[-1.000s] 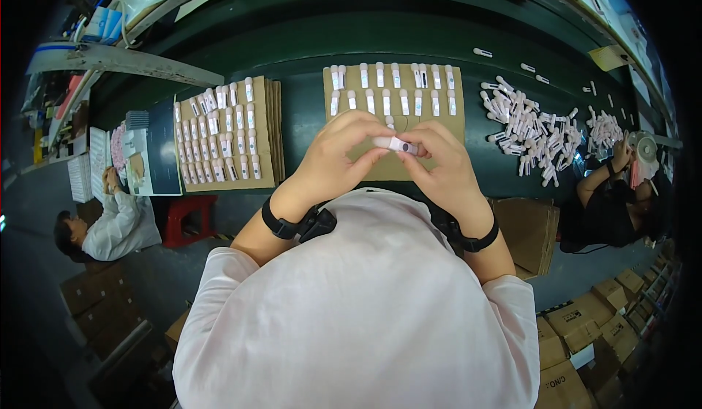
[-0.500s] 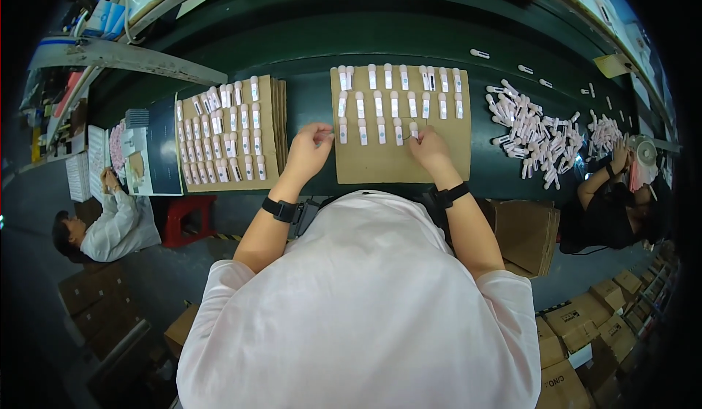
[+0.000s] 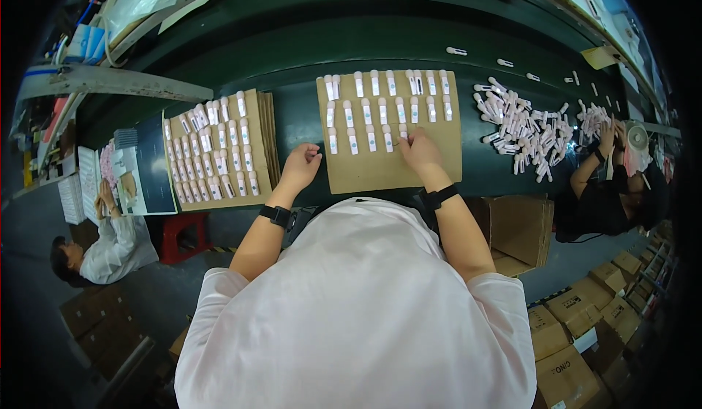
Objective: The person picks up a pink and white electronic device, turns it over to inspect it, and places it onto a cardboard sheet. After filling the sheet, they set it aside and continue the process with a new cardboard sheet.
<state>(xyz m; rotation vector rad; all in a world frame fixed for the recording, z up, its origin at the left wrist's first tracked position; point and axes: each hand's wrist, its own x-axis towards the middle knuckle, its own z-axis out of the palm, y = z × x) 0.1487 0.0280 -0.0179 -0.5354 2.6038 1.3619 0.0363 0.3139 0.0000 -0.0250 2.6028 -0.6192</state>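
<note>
Left of the cardboard sheet [image 3: 395, 175], our left hand [image 3: 301, 168] hovers half-curled, nothing visible in it. On the sheet, our right hand [image 3: 422, 151], nearly closed, meets the nearest row's rightmost pink-and-white piece [image 3: 403, 131]; whether it grips, we cannot tell. We judge it light and stiff, best held by its sides. Right of the sheet lies a loose pile [image 3: 519, 125].

Tabletop [image 3: 296, 116], dark green, long. Beam [image 3: 117, 80], grey, over left end. Shelf [image 3: 553, 2], above far edge, right. Stool [image 3: 184, 237], red, by near edge, left. Floor [image 3: 168, 292], grey, past near edge. Cartons [image 3: 574, 310], brown, stacked, past near edge, right.
</note>
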